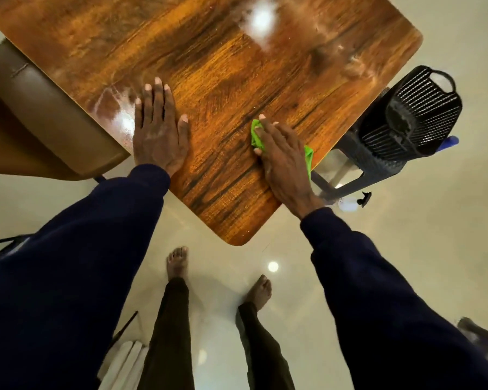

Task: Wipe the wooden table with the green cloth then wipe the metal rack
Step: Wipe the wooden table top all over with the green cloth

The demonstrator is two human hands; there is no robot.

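Right hand point(282, 159) lies flat, palm down, on the green cloth point(255, 136), pressing it to the wooden table point(223, 66); fingers together, not pinching, cloth bunched beneath and showing at the fingertips and by the wrist. Left hand point(159, 128) is spread flat on bare wood at about 9 o'clock from the cloth, bracing, holding nothing. Cloth sits near the table's right edge, close to the near corner. Most of the unwiped top lies from 10 to 12 o'clock of the cloth; the table's long axis seems to run toward 11 o'clock, so the next stroke likely pushes up and away along it. Right hand is the one on the cloth. Count: one cloth, one table, two hands, one dark slatted basket point(417, 114) at 3 o'clock past the table edge. No metal rack clearly identifiable.
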